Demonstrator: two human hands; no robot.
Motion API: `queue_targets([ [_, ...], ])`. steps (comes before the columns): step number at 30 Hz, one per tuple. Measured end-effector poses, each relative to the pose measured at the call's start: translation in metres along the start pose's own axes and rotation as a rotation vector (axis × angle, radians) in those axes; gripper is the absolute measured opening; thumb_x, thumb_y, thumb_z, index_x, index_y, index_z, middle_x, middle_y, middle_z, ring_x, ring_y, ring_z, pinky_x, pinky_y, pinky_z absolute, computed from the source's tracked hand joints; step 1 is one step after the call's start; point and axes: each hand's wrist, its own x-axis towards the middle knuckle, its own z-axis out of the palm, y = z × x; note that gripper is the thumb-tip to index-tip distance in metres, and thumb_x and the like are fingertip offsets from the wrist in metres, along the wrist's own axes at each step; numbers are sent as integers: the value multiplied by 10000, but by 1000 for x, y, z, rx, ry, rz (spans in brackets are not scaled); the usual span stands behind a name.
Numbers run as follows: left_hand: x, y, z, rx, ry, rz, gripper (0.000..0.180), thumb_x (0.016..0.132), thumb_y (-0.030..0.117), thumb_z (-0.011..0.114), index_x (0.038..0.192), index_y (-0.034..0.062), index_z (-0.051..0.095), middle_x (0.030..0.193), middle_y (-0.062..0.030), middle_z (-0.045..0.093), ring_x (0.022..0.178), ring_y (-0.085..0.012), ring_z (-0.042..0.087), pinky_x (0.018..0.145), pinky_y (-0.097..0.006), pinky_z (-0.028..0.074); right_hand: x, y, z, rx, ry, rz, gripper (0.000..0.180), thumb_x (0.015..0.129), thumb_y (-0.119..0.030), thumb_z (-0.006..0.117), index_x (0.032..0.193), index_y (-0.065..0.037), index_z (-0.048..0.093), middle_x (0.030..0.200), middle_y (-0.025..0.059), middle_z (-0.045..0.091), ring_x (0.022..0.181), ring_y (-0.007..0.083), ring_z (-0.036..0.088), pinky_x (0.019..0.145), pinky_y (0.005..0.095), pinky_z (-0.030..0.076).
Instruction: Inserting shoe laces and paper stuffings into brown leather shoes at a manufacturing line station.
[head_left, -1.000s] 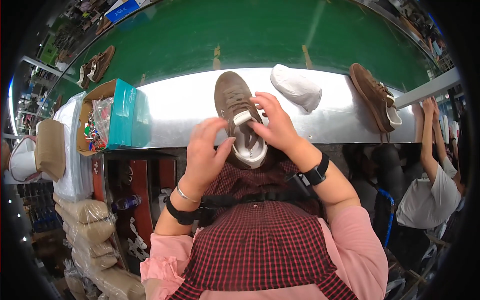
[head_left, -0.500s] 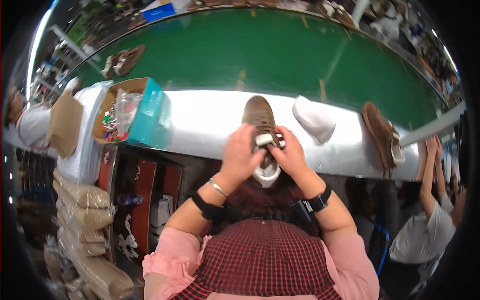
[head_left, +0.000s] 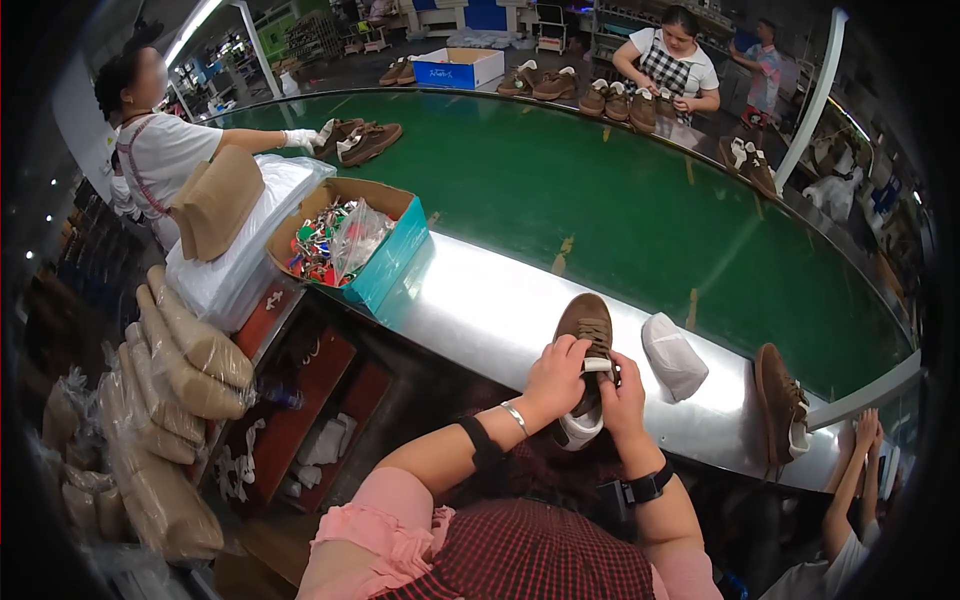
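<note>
A brown lace-up shoe [head_left: 578,312] with a white lining and white heel is held at the front edge of the metal ledge, toe pointing away from me. My left hand [head_left: 556,378] grips its left side near the white tongue top, fingers bent over the laces. My right hand [head_left: 624,402] closes on the right side of the opening, thumb at the tongue. The fingertips partly hide the collar. Right of the shoe lies a white cup-shaped piece [head_left: 674,358]. Farther right, another brown shoe [head_left: 780,408] rests on its side on the ledge.
A green conveyor belt [head_left: 500,170] runs beyond the metal ledge [head_left: 480,310]. On the left stands a teal box [head_left: 385,260] of small coloured metal pieces, near bagged tan forms [head_left: 190,370]. A gloved co-worker [head_left: 165,150] reaches toward shoes on the belt; another person [head_left: 675,65] handles shoes opposite.
My view has swung up and left, bringing the co-workers and the far side of the belt into sight. My hands stay on the shoe; the left fingers now bend over the tongue.
</note>
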Motion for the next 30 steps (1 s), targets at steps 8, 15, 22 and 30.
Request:
queue_targets([
  [8,19,11,34,-159,218,203,553,715,159,699,1191,1,467,1189,-184,482,1108,-366,472,962,-411,387,17,11,-28,-32,120,-51,326,811,-50,587,1131,-2,550,1040,171,589,957,326,583,841,366,460],
  [15,20,-7,39,-94,74,181,571,637,0,600,1192,39,474,1172,-185,487,1102,-384,456,955,-428,383,4,25,-23,-26,93,12,368,788,-72,590,1146,-20,525,1064,177,566,996,352,555,862,388,446],
  [22,13,-7,30,-72,69,116,563,675,60,649,1204,19,461,1187,-186,480,1122,-366,451,981,-423,362,7,21,-70,-111,87,-154,365,777,-104,637,1121,-27,543,1126,173,566,1056,352,537,907,395,429],
  [30,17,13,17,-9,119,371,517,698,80,677,1177,11,496,1203,-180,492,1122,-357,460,982,-413,367,22,93,-107,-536,161,254,578,688,-249,735,1193,-78,511,1188,179,556,1119,350,513,932,421,421],
])
